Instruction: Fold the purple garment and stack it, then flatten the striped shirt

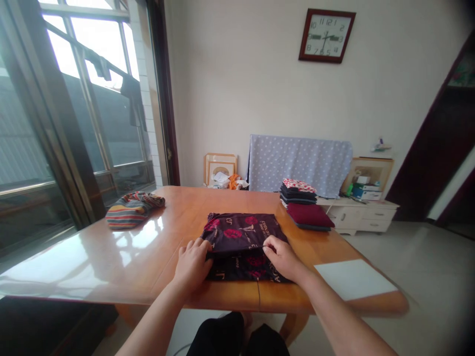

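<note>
A dark garment [241, 232] with a print of red flowers and pale lettering lies on the wooden table in front of me. Its upper layer is folded over toward me, with the fold's edge running between my hands. At the left end of that edge, my left hand [193, 259] grips the cloth, its thumb partly hidden. My right hand [280, 254] pinches the same edge farther right between thumb and fingers. What kind of garment it is I cannot tell.
Folded clothes [299, 192] are stacked at the table's far right, beside a folded maroon garment [309, 216]. A striped cloth bundle [133, 210] lies at the left. A white sheet [354, 279] rests near the right edge of the table [178, 207].
</note>
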Demonstrator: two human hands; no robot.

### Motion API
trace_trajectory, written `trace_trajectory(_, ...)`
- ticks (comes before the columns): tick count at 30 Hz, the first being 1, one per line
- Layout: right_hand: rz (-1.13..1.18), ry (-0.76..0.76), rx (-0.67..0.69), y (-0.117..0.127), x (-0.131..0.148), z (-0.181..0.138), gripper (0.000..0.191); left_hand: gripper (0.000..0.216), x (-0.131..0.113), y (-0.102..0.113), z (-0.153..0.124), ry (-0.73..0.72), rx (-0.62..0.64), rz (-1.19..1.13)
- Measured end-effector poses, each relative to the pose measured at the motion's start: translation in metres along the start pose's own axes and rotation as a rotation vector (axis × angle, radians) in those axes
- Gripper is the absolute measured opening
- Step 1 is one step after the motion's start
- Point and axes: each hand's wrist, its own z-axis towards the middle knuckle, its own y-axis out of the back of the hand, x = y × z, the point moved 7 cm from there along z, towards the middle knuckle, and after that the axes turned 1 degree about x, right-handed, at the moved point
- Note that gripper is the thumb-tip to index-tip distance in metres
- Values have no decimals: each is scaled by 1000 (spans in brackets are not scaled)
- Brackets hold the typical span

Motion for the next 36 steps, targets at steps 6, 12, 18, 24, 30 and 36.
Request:
trace_trajectory(6,-203,32,81,-6,3,-26,5,14,-10,7,-6,-28,-42,110)
trace_trajectory(12,-353,-31,29,-1,-7,-34,29,18,-13,6,-9,-63,-45,67)
trace_trajectory(18,-388,-123,-19,16,-30,-37,33,11,-12,8,-3,-60,-42,45)
trace_trajectory(24,-399,-236,-124,40,-60,-50,29,20,-6,-1,0,-43,-46,12)
trace_trajectory(30,-299,-199,-90,37,-63,-54,20,17,-7,2,0,-52,-84,-7)
trace_trajectory(36,-280,-234,-107,34,-64,-50,14,18,-6,-5,2,-95,-83,-63)
